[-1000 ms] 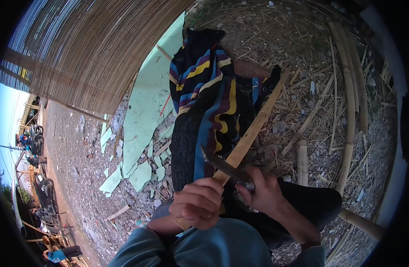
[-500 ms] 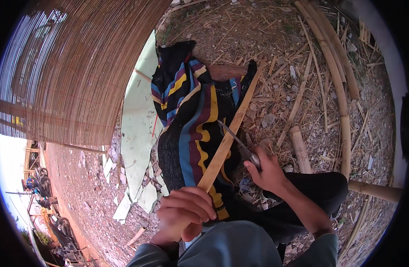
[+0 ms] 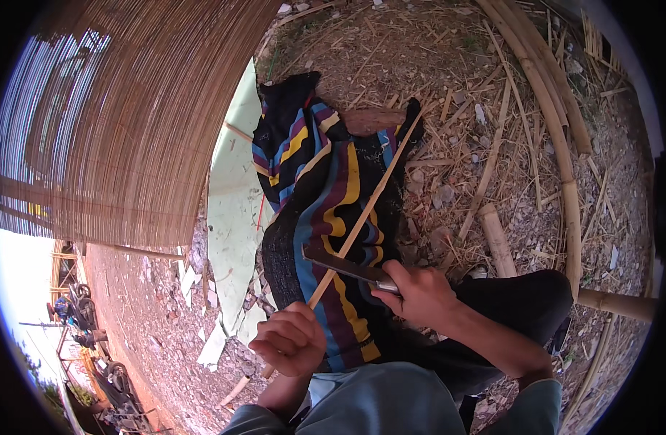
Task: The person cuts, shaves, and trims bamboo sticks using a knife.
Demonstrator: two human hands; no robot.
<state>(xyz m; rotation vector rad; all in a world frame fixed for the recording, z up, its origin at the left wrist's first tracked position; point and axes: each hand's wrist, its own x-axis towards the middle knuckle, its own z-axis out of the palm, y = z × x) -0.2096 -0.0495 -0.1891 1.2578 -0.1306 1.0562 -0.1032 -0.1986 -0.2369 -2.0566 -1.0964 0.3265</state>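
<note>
A long bamboo strip (image 3: 376,194) runs slantwise over a striped black, blue, maroon and yellow cloth (image 3: 320,217), its narrow side turned up. Around its near end my left hand (image 3: 288,339) is closed, and a short piece of the strip sticks out below the fist. My right hand (image 3: 420,296) grips the handle of a knife (image 3: 351,268). The blade lies across the strip, a little above my left hand, with its tip pointing left. Whether the edge touches the strip or bites into it I cannot tell.
A pale green sheet (image 3: 231,217) with broken pieces lies left of the cloth. A slatted bamboo screen (image 3: 122,123) hangs at upper left. Bamboo poles (image 3: 569,210), a short bamboo length (image 3: 498,239) and shavings cover the right. Motorcycles (image 3: 115,388) stand far left.
The strip has turned from its broad face to its narrow side. My right hand has moved left and the knife has swung from beside the strip to across it.
</note>
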